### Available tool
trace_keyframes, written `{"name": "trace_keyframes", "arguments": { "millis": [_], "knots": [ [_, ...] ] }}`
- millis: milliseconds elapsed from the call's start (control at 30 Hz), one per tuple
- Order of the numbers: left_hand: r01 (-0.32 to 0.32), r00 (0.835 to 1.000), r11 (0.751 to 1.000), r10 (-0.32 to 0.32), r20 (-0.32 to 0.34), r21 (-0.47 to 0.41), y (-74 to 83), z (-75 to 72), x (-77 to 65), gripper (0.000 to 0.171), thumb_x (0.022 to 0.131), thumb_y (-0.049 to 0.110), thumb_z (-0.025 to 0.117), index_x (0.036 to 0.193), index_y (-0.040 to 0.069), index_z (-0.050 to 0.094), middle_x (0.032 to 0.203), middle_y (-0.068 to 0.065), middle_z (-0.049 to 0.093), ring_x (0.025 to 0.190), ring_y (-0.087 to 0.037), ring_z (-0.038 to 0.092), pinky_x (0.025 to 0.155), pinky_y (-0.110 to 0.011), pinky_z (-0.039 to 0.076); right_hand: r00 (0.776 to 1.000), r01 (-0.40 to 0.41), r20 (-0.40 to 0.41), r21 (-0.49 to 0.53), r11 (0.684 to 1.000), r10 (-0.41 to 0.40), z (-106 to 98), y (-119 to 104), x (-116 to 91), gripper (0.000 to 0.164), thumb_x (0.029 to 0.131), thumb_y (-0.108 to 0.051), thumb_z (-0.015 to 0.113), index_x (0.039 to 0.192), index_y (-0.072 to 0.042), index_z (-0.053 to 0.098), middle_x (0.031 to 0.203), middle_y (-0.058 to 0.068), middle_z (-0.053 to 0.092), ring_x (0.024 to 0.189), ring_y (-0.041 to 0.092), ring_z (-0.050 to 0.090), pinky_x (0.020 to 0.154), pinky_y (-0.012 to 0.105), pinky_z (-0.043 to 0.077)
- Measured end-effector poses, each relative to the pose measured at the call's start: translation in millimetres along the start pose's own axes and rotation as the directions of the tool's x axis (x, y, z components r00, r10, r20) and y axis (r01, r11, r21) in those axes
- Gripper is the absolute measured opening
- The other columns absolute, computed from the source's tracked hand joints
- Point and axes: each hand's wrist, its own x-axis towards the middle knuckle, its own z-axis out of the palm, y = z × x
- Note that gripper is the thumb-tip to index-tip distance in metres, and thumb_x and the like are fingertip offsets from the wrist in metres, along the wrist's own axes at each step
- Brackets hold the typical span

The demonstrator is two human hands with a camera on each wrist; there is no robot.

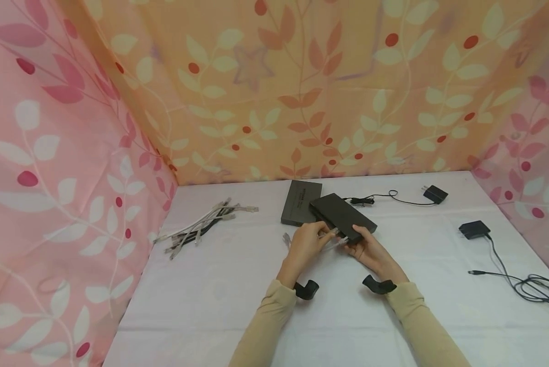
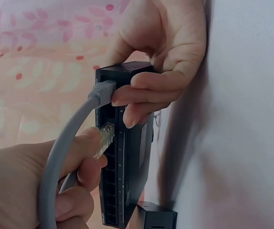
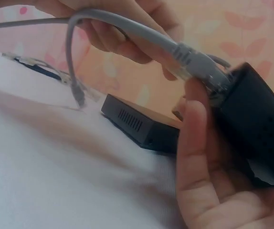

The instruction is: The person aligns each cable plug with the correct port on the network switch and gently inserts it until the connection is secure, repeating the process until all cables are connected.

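A black network switch (image 1: 343, 214) is held tilted up off the table at its near end. My right hand (image 1: 371, 254) grips its near right corner, thumb on top and fingers under. My left hand (image 1: 307, 242) pinches the clear plug (image 2: 107, 137) of a grey network cable at the row of ports; whether the plug is seated cannot be told. Another grey cable plug (image 2: 103, 90) sits in the end port, beside my right fingers, and its cable (image 2: 56, 157) loops past my left hand. A loose cable end (image 3: 78, 95) hangs near the table in the right wrist view.
Behind the held switch, a second black switch (image 1: 297, 204) lies flat. A bundle of network cables (image 1: 201, 224) is at the left. Two black power adapters (image 1: 435, 194) with cords lie at the right. Patterned cloth (image 1: 302, 92) walls the back and sides.
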Motion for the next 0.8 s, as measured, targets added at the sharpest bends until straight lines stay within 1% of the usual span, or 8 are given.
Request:
{"name": "trace_keyframes", "arguments": {
  "millis": [133, 167, 267, 333, 467, 533, 600, 800],
  "knots": [
    [-0.025, 1.000, 1.000, 0.025, -0.019, -0.002, -1.5, 1.6, -3.9, 0.014, 0.085, 0.030, 0.068, 0.081, 0.016, 0.067, 0.072, 0.006, 0.065, 0.051, -0.002, 0.042, 0.049, -0.016, 0.035, 0.999, -0.030, 0.017, -0.014, 0.999, 0.030, -0.2, -1.1, 0.0, 0.029, 0.103, -0.025, 0.028, 0.119, -0.014, 0.050, 0.106, 0.009, 0.067, 0.091, 0.017, 0.066, 0.074, 0.025, 0.052],
    [-0.039, 0.999, 0.999, 0.039, -0.032, 0.005, -1.9, 1.9, -4.7, 0.014, 0.084, 0.028, 0.068, 0.080, 0.015, 0.067, 0.072, 0.006, 0.064, 0.051, -0.001, 0.042, 0.050, -0.016, 0.036, 0.999, -0.038, 0.019, -0.014, 0.999, 0.039, -0.2, -1.4, 0.1, 0.029, 0.103, -0.025, 0.028, 0.119, -0.014, 0.050, 0.106, 0.009, 0.067, 0.092, 0.017, 0.066, 0.074, 0.025, 0.052],
    [-0.052, 0.998, 0.999, 0.052, -0.047, -0.007, -1.3, 1.2, -6.1, 0.013, 0.083, 0.026, 0.070, 0.079, 0.014, 0.067, 0.072, 0.005, 0.065, 0.053, -0.001, 0.044, 0.051, -0.016, 0.037, 0.997, -0.062, 0.037, -0.012, 0.998, 0.063, -0.8, -2.6, 0.5, 0.030, 0.103, -0.026, 0.027, 0.120, -0.014, 0.049, 0.107, 0.009, 0.066, 0.093, 0.017, 0.066, 0.075, 0.025, 0.052],
    [-0.052, 0.998, 0.998, 0.051, -0.043, -0.023, -0.3, 0.4, -5.7, 0.013, 0.082, 0.026, 0.070, 0.079, 0.014, 0.067, 0.073, 0.004, 0.066, 0.055, 0.000, 0.047, 0.052, -0.015, 0.038, 0.996, -0.077, 0.044, 0.000, 0.997, 0.077, -1.7, -3.3, 0.7, 0.030, 0.103, -0.025, 0.026, 0.119, -0.014, 0.049, 0.107, 0.008, 0.067, 0.093, 0.018, 0.066, 0.075, 0.025, 0.052],
    [-0.022, 0.999, 0.998, 0.020, -0.029, -0.064, 0.7, 1.5, -4.3, 0.014, 0.083, 0.027, 0.070, 0.080, 0.013, 0.068, 0.074, 0.004, 0.066, 0.053, -0.001, 0.046, 0.049, -0.015, 0.037, 0.995, -0.086, 0.043, 0.010, 0.996, 0.086, -3.3, -4.0, 0.7, 0.030, 0.103, -0.025, 0.026, 0.118, -0.014, 0.050, 0.105, 0.008, 0.067, 0.093, 0.018, 0.067, 0.076, 0.026, 0.053],
    [-0.002, 0.999, 0.997, 0.000, -0.033, -0.072, 0.2, 3.5, -3.6, 0.014, 0.083, 0.027, 0.069, 0.081, 0.013, 0.069, 0.073, 0.005, 0.066, 0.052, -0.001, 0.043, 0.048, -0.015, 0.035, 0.996, -0.084, 0.031, 0.005, 0.996, 0.084, -3.0, -3.9, 0.7, 0.030, 0.103, -0.025, 0.027, 0.117, -0.014, 0.051, 0.105, 0.007, 0.067, 0.092, 0.018, 0.067, 0.076, 0.026, 0.053],
    [0.017, 0.999, 0.997, -0.020, -0.045, -0.074, -0.1, 5.7, -3.9, 0.014, 0.083, 0.028, 0.069, 0.081, 0.014, 0.069, 0.072, 0.005, 0.065, 0.052, -0.002, 0.042, 0.050, -0.016, 0.034, 0.996, -0.084, 0.023, 0.000, 0.996, 0.084, -2.4, -3.6, 1.0, 0.030, 0.103, -0.025, 0.027, 0.116, -0.014, 0.052, 0.104, 0.007, 0.067, 0.091, 0.017, 0.066, 0.076, 0.025, 0.053],
    [0.017, 0.997, 0.997, -0.023, -0.080, -0.078, 4.4, 8.7, -3.3, 0.014, 0.083, 0.026, 0.070, 0.081, 0.013, 0.070, 0.069, 0.004, 0.064, 0.053, -0.003, 0.043, 0.050, -0.016, 0.034, 0.997, -0.076, 0.032, -0.007, 0.997, 0.076, -3.4, -4.0, 1.1, 0.032, 0.103, -0.026, 0.026, 0.116, -0.014, 0.052, 0.102, 0.006, 0.067, 0.090, 0.016, 0.066, 0.075, 0.025, 0.052]
  ]
}}
